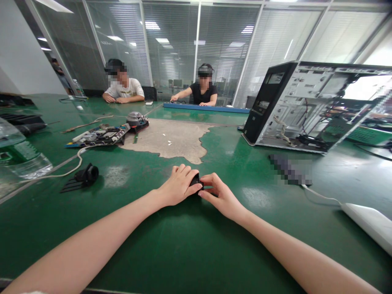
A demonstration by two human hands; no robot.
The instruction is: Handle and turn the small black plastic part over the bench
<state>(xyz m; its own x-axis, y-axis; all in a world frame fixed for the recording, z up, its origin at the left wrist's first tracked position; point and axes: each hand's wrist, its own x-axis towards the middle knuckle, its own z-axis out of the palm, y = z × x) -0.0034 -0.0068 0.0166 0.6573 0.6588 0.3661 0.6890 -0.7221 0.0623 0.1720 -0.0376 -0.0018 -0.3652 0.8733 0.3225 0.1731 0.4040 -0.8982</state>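
A small black part [195,179] is located at the centre of the worktop [171,245]; whether the surface is touched by it cannot be told. The part is clasped from the left by the left grip [180,185], with the thumb laid along the near side. Its right edge is pinched between thumb and fingertips by the right grip [219,194]. The two-sided hold is presumably adopted so that the part is steadied on one side and handled finely on the other. Its outline is mostly hidden by the fingers.

To the left, a black bracket [87,176] is placed well apart. Beyond it, a circuit board [101,135] and a cooler [136,119] are set beside a bare patch [183,139]. The left edge is occupied by a bottle [23,153]. On the right, the far worktop is partly blocked by an upright case [263,108]. Nearer, a white box [367,222] is joined by a cable [321,197] to a blurred dark item [286,169]. Two co-workers are stationed opposite.
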